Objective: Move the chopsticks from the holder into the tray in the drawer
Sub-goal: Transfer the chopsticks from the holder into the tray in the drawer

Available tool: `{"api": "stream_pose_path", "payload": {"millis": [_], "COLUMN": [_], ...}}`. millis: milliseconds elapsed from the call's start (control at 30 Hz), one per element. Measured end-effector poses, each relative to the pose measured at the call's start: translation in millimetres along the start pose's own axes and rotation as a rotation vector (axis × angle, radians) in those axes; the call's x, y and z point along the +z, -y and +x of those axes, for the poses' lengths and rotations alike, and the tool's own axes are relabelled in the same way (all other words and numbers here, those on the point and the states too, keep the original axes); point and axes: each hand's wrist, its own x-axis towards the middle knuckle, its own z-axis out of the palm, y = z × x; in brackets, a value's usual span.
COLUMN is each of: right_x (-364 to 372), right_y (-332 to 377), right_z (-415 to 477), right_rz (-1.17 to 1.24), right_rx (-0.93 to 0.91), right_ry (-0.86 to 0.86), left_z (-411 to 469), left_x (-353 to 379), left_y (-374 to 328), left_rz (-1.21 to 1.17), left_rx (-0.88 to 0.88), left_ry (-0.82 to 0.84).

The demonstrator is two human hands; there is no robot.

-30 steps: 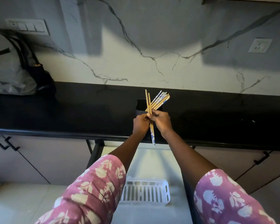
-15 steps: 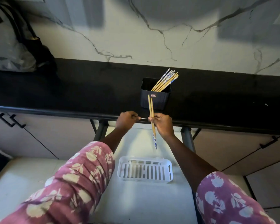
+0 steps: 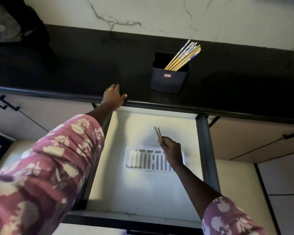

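The right hand (image 3: 171, 150) is hanging over the open drawer (image 3: 143, 192), its fingers pinching a pair of chopsticks (image 3: 158, 134) near their lower part. The two sticks are lying side by side, touching, and are pointing up and away from the person, tilted a little to the left; their lower ends are hidden behind the hand. The hand is sitting above the far right corner of the white slotted tray (image 3: 143, 159), which is resting flat on the pale drawer floor — whether the sticks are touching the tray cannot be told.

The left hand (image 3: 114, 96) is lying flat on the front edge of the black worktop (image 3: 75, 68), fingers spread and relaxed, grasping nothing, with a ring showing on one finger. Both arms are wearing pink sleeves (image 3: 46, 175) printed with pale flowers.

The dark holder (image 3: 169, 80) is standing upright on the worktop, near its front edge and to the right of the left hand. The remaining chopsticks (image 3: 183, 55) are leaning together inside it toward its far right corner — wooden shafts with blue-and-white patterned tops sticking out past the rim. A small red label is showing on the holder's front wall. Behind the worktop a white marble wall (image 3: 159, 16) with grey veins is rising, and a grey bag (image 3: 5, 22) is sitting at the far left.
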Motion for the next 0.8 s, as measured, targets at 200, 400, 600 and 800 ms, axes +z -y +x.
{"api": "stream_pose_path", "payload": {"millis": [200,400,600,800], "right_x": [19,58,82,90], "right_y": [-7,-14,-16,-12], "right_z": [-6,-10,-1,11], "right_rz": [-0.641,-0.834,-0.947,-0.992], "right_rx": [-0.263,-0.311,-0.233,-0.172], "right_ry": [0.343,0.498,0.528,0.564], "left_z": [16,24,31,37], "left_x": [5,15,19,29], "left_y": [8,11,-2,-7], "left_rz": [0.025,0.049,0.088,0.086], "left_rx": [-0.117,-0.155,-0.248,-0.302], "left_ry": [0.085,0.198,0.21,0.211]}}
